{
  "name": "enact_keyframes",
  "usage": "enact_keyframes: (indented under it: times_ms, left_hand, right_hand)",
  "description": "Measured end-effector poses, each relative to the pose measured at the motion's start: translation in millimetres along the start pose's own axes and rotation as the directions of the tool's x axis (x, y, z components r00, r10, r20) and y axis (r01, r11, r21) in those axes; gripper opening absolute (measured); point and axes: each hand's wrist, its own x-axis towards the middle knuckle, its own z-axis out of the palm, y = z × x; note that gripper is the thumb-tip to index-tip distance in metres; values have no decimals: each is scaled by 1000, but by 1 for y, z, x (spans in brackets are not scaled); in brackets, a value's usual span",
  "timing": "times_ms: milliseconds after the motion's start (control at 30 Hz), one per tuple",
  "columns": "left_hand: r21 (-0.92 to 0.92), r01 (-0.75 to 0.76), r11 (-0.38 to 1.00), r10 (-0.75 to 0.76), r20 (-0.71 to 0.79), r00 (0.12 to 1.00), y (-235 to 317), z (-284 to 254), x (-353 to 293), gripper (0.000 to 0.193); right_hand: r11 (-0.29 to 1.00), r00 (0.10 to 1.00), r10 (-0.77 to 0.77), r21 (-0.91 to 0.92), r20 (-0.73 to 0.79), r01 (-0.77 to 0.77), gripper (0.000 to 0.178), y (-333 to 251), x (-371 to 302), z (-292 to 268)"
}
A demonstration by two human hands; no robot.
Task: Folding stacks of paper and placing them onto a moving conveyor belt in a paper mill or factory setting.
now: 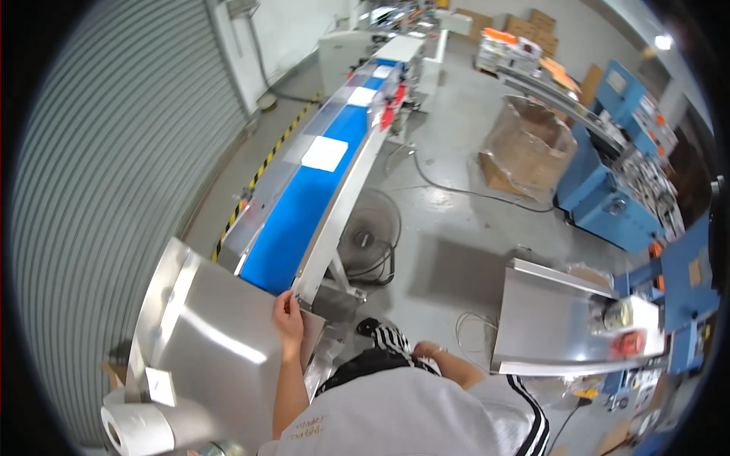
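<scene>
My left hand [288, 318] is at the near end of the conveyor, by the right corner of its blue belt [293, 220]. Its fingers are curled together against the corner of the frame; whatever they may pinch there is too small to make out. White flat rectangular pieces lie spaced along the belt, the closest being a white rectangle [325, 153] around its middle. Below my left forearm spreads a sloping stainless steel table [220, 327] that meets the conveyor's end. My right hand [426, 349] hangs low beside my thigh, its fingers mostly hidden.
A round floor fan [365, 237] stands right of the conveyor. Another metal chute [540, 319] juts out at the right, near blue machines [608, 197]. A large lined carton [528, 140] and a cable [471, 191] are on the floor. A paper roll [141, 429] lies lower left.
</scene>
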Motion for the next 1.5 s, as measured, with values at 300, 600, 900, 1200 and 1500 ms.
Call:
enact_keyframes:
  times_ms: [300, 600, 900, 1200, 1500]
  left_hand:
    - [132, -182, 974, 180, 30, 983, -8, 22, 7, 16]
    - [241, -291, 926, 249, 192, 949, 47, 74, -92, 24]
    - [-301, -585, 754, 657, 372, 656, 239, 212, -297, 20]
    - [-547, -513, 662, 745, 558, 366, 343, 311, -460, 19]
    - [-402, -501, 766, 518, 848, 112, 406, 376, -498, 21]
  right_hand:
    - [732, 897, 415, 641, -151, -230, 32, 47, -142, 124]
    - [672, 857, 512, 646, -53, -361, 41, 115, -222, 226]
    - [164, 530, 834, 986, -154, 29, 30, 227, -328, 335]
    - [-585, 437, 803, 674, 405, 451, 17, 242, -430, 441]
    - [-680, 438, 722, 666, 536, 307, 17, 187, -420, 462]
